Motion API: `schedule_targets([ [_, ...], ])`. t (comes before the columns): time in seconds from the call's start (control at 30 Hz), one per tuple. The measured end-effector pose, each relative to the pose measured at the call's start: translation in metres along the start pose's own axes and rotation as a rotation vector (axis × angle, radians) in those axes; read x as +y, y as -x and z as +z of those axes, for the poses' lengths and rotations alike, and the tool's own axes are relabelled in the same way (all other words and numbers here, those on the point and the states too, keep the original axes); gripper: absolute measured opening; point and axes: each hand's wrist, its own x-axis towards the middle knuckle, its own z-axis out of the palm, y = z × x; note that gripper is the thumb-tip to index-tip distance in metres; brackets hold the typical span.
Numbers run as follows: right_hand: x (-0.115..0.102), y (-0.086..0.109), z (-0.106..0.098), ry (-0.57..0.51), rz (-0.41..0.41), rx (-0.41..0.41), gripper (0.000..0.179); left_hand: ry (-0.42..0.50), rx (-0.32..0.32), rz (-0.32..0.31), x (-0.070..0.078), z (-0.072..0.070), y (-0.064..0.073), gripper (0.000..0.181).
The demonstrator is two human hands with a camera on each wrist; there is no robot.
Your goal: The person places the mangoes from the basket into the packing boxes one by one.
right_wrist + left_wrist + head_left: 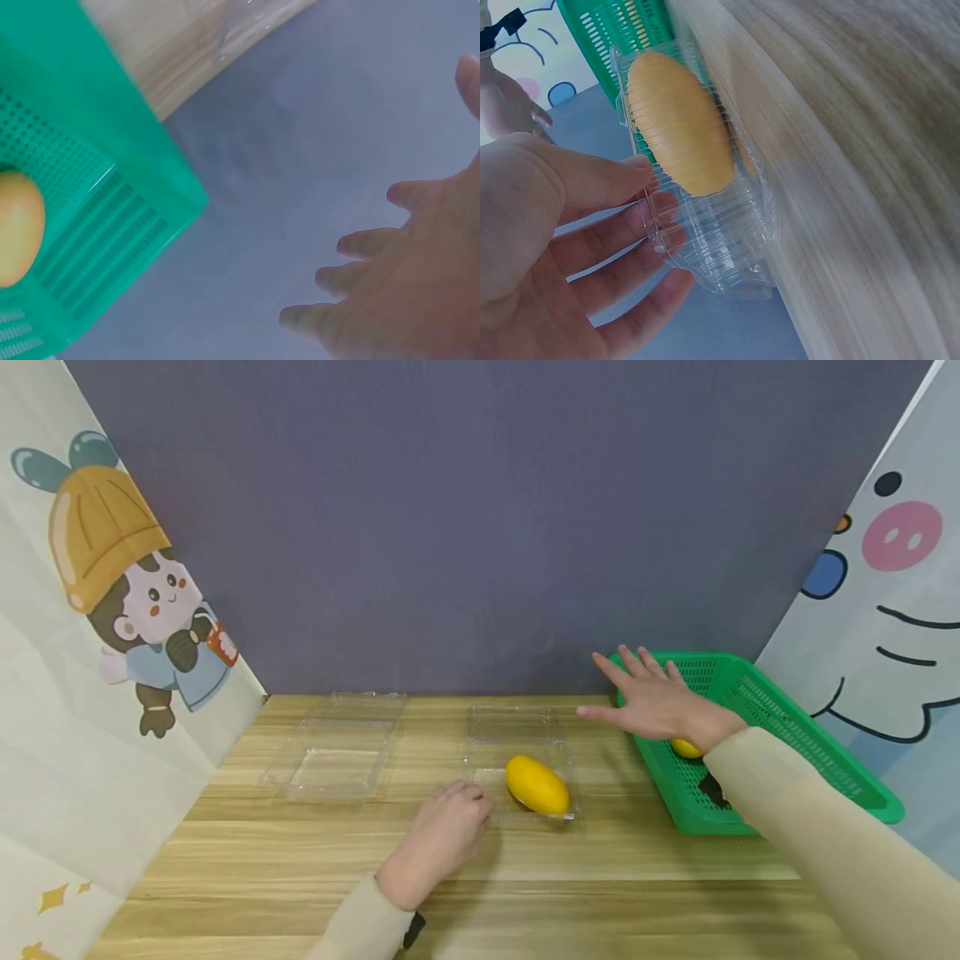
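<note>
A yellow mango (537, 785) lies in the right half of an opened clear plastic clamshell box (517, 724) on the table. My left hand (448, 827) is at the box's front left; in the left wrist view its thumb (604, 178) and forefinger pinch the box's rim (651, 225). My right hand (652, 702) hovers with spread, straight fingers over the left edge of a green basket (787, 718), holding nothing. Inside that basket are another yellow fruit (686, 748) and a dark item (712, 789), both partly hidden by the right arm.
A second clear clamshell box (337, 768), lid raised, stands on the left of the wooden table (300, 877). A grey-blue panel (480, 527) rises at the table's back edge. Cartoon-printed walls flank both sides.
</note>
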Motion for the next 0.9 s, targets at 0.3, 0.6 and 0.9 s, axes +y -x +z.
schedule_targets([
  [0.3,0.027,0.002,-0.005,-0.011,0.031,-0.011,0.104,0.008,0.010,0.005,0.000,-0.002,0.000,0.010],
  [0.6,0.052,0.003,-0.007,-0.006,0.058,-0.025,0.104,0.005,-0.007,0.000,0.001,-0.001,0.001,0.011],
  [0.9,0.073,-0.004,-0.009,-0.048,0.104,-0.059,0.104,0.014,0.004,0.005,0.000,0.000,0.000,0.011],
])
